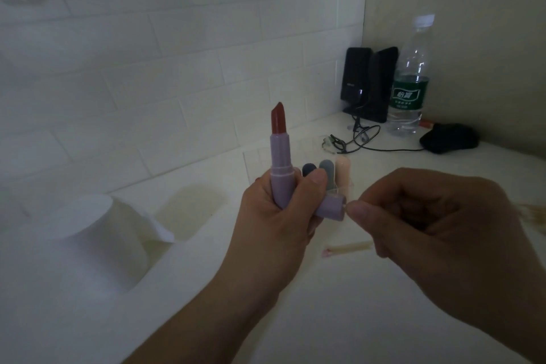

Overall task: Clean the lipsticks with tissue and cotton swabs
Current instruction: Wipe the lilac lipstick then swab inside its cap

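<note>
My left hand (274, 216) grips a lilac lipstick (280, 162) upright, its red-brown stick fully out. The lilac cap (332, 208) is also held low in that hand, lying sideways. My right hand (434, 221) is to the right with curled fingers, its fingertips pinching at the cap's open end. A used cotton swab (348, 248) with a pink-stained tip lies on the white table below the hands. A roll of tissue (97, 233) stands at the left. Behind my left hand, several lipsticks (325, 170) stand in a clear holder.
At the back right stand two black speakers (369, 83), a water bottle (409, 77) and a black mouse (449, 137), with cables (357, 139) trailing on the table. More cotton swabs (531, 214) lie at the right edge. A white tiled wall is close behind.
</note>
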`<state>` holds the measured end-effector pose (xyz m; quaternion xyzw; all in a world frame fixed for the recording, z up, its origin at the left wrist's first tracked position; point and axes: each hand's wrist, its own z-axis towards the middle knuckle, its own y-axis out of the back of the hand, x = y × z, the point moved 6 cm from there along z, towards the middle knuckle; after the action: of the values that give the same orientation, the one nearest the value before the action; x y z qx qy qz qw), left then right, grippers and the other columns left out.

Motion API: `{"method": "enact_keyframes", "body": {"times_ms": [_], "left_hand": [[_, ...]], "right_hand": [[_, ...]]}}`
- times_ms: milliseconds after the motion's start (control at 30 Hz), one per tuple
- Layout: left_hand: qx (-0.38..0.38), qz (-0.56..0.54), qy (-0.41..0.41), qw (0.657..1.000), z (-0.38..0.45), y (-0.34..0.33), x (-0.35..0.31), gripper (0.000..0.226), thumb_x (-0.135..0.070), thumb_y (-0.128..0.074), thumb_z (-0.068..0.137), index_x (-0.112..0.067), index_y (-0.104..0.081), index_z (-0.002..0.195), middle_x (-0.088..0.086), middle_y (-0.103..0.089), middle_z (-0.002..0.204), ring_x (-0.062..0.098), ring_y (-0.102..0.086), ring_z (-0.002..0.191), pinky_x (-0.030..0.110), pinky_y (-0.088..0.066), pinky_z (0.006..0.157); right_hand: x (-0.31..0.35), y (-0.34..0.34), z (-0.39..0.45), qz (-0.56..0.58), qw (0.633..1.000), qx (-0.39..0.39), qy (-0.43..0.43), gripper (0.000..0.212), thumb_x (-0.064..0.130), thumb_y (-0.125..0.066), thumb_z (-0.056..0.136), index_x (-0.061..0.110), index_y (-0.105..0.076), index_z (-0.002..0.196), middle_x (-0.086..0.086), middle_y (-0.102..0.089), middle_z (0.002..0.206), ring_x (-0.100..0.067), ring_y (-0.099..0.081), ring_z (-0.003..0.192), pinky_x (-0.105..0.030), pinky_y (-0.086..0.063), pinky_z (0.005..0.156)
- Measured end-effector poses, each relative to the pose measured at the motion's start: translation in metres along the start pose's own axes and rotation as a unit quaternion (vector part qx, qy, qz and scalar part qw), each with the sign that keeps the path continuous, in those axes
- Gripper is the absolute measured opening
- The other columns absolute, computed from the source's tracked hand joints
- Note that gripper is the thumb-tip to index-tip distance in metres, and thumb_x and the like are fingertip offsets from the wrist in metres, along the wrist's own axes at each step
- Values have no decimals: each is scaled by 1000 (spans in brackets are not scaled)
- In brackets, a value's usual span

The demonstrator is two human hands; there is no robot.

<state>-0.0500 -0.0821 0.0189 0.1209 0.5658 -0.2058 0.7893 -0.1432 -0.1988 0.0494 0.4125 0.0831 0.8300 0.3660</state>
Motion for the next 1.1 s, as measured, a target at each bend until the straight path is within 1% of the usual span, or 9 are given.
{"method": "enact_keyframes", "body": {"times_ms": [267,467,533,667,767,833,933,1000,1100], "left_hand": [[4,11,-5,1000,0,1,0,30,-42,-58,77,-16,-55,63,3,-42,50,10,-36,43,20,-34,44],[8,27,-7,1000,0,1,-1,34,-44,-60,83,-21,-55,59,0,-43,50,8,-38,43,20,-34,45],[3,28,-1,1000,0,1,0,32,-47,-58,78,-22,-55,59,-1,-44,50,7,-39,44,20,-35,46],[4,10,3,1000,0,0,1,31,-42,-58,77,-15,-53,62,-1,-42,49,7,-37,42,18,-34,44],[-5,11,5,1000,3,5,-1,29,-40,-57,81,-21,-55,59,-1,-43,50,8,-36,44,21,-33,45],[-20,15,10,1000,5,9,-1,32,-37,-60,84,-23,-56,56,-2,-44,50,8,-36,44,21,-33,45],[-22,2,21,1000,5,11,1,31,-36,-62,82,-22,-56,56,-2,-42,49,8,-35,43,20,-33,44],[-12,-32,34,999,6,10,1,33,-42,-62,79,-24,-54,53,-4,-41,48,7,-32,41,19,-31,41],[1,-100,55,993,8,11,-1,35,-40,-63,80,-24,-54,51,-5,-39,46,7,-27,40,18,-25,38]], "right_hand": [[-3,-2,0,-23,999,41,-2,16,32,-68,75,27,-62,62,3,-54,45,-11,-44,33,-12,-34,37],[-2,1,4,14,997,72,-27,19,38,-76,75,25,-65,65,9,-56,42,-3,-47,33,-8,-36,40],[-1,1,4,16,996,82,-23,19,38,-74,76,26,-65,65,11,-56,42,-2,-48,33,-7,-36,40],[1,4,3,-55,998,24,8,12,35,-68,78,29,-63,70,9,-59,52,-7,-53,39,-11,-39,38],[-1,4,1,-98,995,3,18,16,29,-70,82,26,-62,68,4,-57,52,-13,-51,38,-19,-39,37],[-1,-1,0,-84,996,35,10,21,29,-73,82,26,-60,65,3,-54,47,-12,-46,35,-17,-37,37],[0,-4,0,-20,995,91,-21,23,38,-74,78,25,-62,64,5,-53,43,-9,-43,33,-12,-35,38],[-1,0,3,42,995,77,-51,14,39,-69,72,26,-65,67,6,-55,42,-7,-47,34,-12,-38,39],[1,11,7,21,999,9,-43,13,35,-64,70,25,-64,62,10,-58,45,-8,-52,36,-10,-41,39]]}}
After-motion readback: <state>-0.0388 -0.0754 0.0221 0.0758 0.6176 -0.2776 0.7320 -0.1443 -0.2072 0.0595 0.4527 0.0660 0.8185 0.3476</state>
